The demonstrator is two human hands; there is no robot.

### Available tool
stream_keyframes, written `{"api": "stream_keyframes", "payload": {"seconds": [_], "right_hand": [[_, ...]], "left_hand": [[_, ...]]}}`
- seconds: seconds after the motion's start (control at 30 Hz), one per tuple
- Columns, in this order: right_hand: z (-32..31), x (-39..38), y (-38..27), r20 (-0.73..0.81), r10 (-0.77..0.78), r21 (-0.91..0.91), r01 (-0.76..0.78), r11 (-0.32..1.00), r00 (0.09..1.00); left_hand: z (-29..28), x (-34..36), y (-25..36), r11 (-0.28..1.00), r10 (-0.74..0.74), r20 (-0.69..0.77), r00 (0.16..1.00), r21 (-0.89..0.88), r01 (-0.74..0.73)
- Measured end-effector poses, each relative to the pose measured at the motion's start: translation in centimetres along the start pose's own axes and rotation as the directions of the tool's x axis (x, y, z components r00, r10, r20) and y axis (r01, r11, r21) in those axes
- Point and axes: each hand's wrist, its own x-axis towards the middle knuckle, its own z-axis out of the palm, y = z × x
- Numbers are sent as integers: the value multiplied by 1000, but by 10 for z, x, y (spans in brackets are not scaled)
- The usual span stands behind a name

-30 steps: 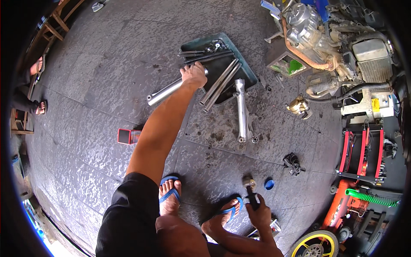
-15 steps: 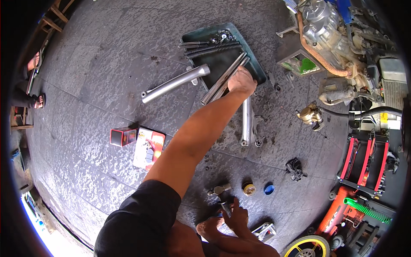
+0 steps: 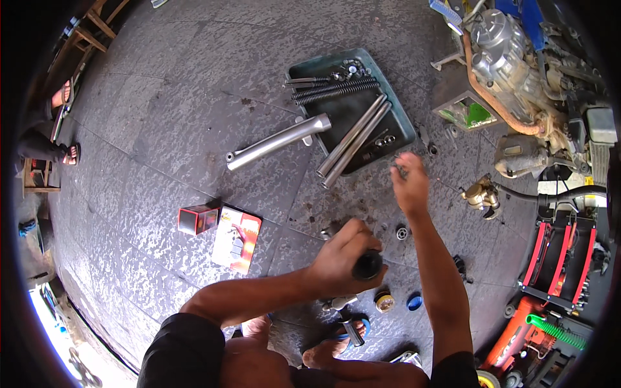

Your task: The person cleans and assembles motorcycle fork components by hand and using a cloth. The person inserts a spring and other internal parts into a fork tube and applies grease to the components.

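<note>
My left hand [image 3: 343,255] grips a silver fork tube, its dark upper end [image 3: 367,265] toward the camera. My right hand [image 3: 409,178] is beside the green tray [image 3: 403,113], fingers curled round a small item I cannot make out. In and across the tray lie two shiny rods [image 3: 349,139], long springs [image 3: 333,90] and small hardware [image 3: 352,70]. Another silver fork tube [image 3: 275,143] rests against the tray's left side. A metal ring [image 3: 402,233], open tin [image 3: 385,301], blue lid [image 3: 414,302] and hammer [image 3: 349,326] are on the floor near my left hand.
A red-edged box [image 3: 196,220] and brake pad package [image 3: 236,239] lie left. An engine [image 3: 498,45], brass-coloured caliper [image 3: 482,195], red tool rack [image 3: 559,258] and air compressor [image 3: 521,326] line the right. Another person's legs and sandalled feet [image 3: 65,152] show left.
My left hand has come back from the tray and now grips the fork tube lifted off the floor. My right hand has left the hammer down and moved forward to the tray.
</note>
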Motion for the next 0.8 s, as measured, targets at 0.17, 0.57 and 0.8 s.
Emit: {"api": "stream_keyframes", "payload": {"seconds": [0.17,0.57,0.8], "right_hand": [[62,57,-39,230,494,-706,-206,678,838],[81,83,-59,148,748,-784,-384,487,647],[26,76,-40,187,547,-397,-447,802,816]], "left_hand": [[-21,-7,-2,996,14,-91,996,89,-6],[-17,-8,-9,999,-28,27,999,-32,29],[-19,-9,-16,999,-38,44,998,-22,39]]}}
